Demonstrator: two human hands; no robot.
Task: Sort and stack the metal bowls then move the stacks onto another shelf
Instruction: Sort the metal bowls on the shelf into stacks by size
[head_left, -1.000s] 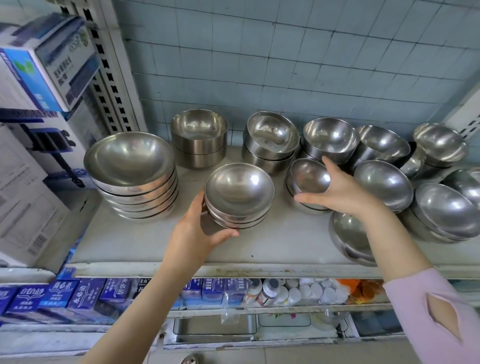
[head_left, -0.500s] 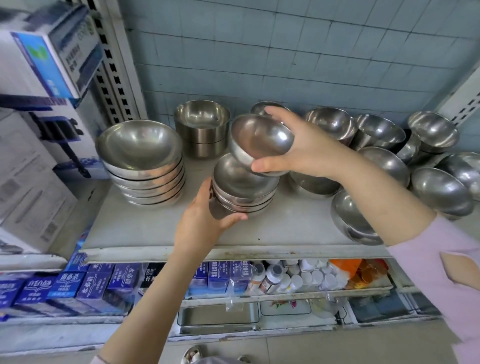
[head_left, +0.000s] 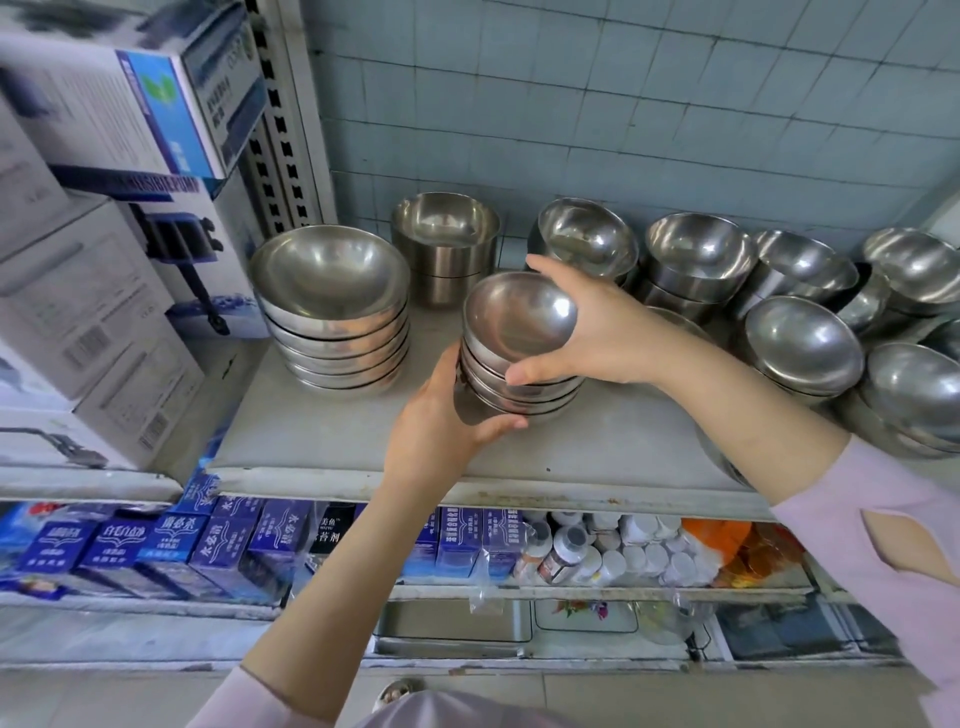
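The top bowl (head_left: 519, 317) sits on the small stack (head_left: 519, 387) of metal bowls near the middle of the shelf (head_left: 337, 441). The right hand (head_left: 602, 332) is clamped on the top bowl: fingers over its far rim, thumb against its near side. The left hand (head_left: 441, 426) is closed around the left and front wall of the small stack, with the thumb under the lowest bowl edge. The two hands are apart, one on each side of the stack.

Left of it, just beside, stands a stack of larger bowls (head_left: 332, 312). Behind, near the tiled wall (head_left: 623, 104), is a pair of straight-sided bowls (head_left: 444, 244). Unsorted bowls (head_left: 800, 343) crowd the right part of the shelf, several tilted. Cardboard boxes (head_left: 93, 312) stand at the left. Blue cartons (head_left: 223, 540) and white bottles (head_left: 623, 551) fill the lower shelf.
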